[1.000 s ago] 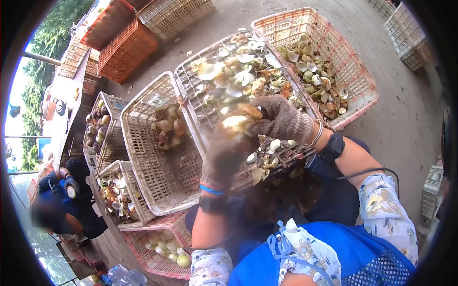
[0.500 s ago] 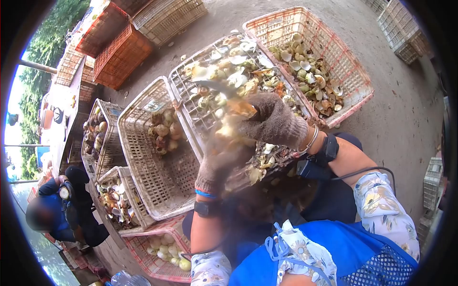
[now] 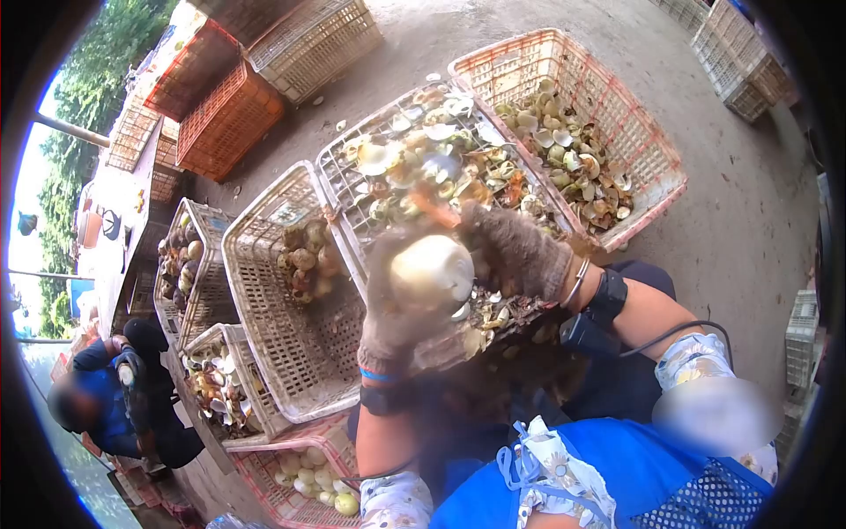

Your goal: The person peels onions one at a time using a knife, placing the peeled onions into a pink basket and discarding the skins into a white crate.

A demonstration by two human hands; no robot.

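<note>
My left hand [image 3: 388, 304], in a brown knit glove, is wrapped round a pale peeled onion [image 3: 434, 269]. To its right, my gloved right hand [image 3: 522, 254] is closed on a knife [image 3: 435, 210]; its orange part and grey blade are smeared by motion, pointing up and away from me. Both hands are above an upturned crate [image 3: 352, 238] whose slatted top is strewn with onion peels [image 3: 441, 132] and cut ends. The left fingers are partly hidden behind the onion.
Left of the work crate, a white crate [image 3: 264, 353] holds unpeeled onions [image 3: 308, 256]. Peeled onions [image 3: 308, 480] lie in a red crate below it. A peel-filled crate [image 3: 643, 189] stands at upper right. Another person [image 3: 115, 388] sits at far left.
The peeled onion has turned into clear view in my left hand. My right hand has drawn down and slightly right, apart from the onion, and the knife has swung with it.
</note>
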